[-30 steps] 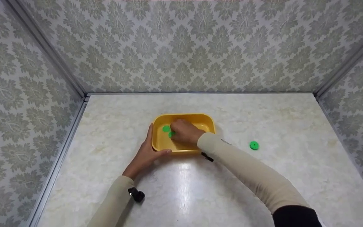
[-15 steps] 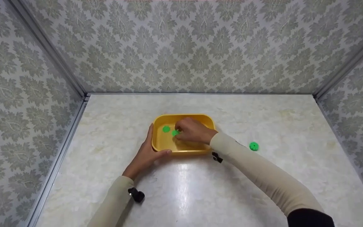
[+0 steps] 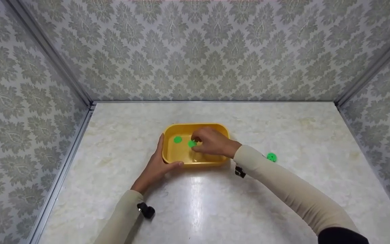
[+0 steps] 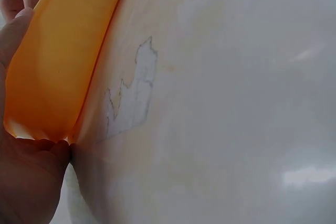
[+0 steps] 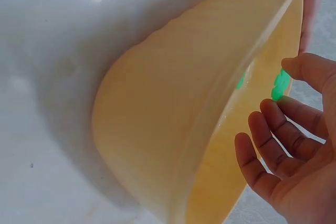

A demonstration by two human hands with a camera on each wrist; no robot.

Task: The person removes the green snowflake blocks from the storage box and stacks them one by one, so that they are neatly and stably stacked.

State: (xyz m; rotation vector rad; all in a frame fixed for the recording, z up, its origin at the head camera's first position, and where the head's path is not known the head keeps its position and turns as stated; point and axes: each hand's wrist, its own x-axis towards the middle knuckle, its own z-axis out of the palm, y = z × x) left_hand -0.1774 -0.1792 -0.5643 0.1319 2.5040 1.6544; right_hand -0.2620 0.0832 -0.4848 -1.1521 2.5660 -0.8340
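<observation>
A yellow plastic basin (image 3: 168,152) stands on the table. My left hand (image 3: 156,167) holds its left front corner, thumb along the front rim and fingers along the left wall. Over the basin's inside, my right hand (image 3: 213,142) pinches a green notched disc (image 3: 192,143) between thumb and index finger. In the right wrist view, that notched disc (image 5: 281,84) is held at the fingertips with the other fingers loosely bent. Another green notched disc (image 3: 177,139) lies on the basin floor at the left. A third green notched disc (image 3: 272,157) rests on the table beyond the right forearm.
The pale marbled table (image 3: 113,135) extends around the basin. Patterned panels (image 3: 195,51) rise at the back and both sides, with a metal frame rail (image 3: 66,162) along the left edge. A small black camera (image 3: 146,210) sits on the left wrist.
My right hand has moved to the right within the basin, bringing the pinched disc away from the one on the basin floor. The left hand has kept its hold.
</observation>
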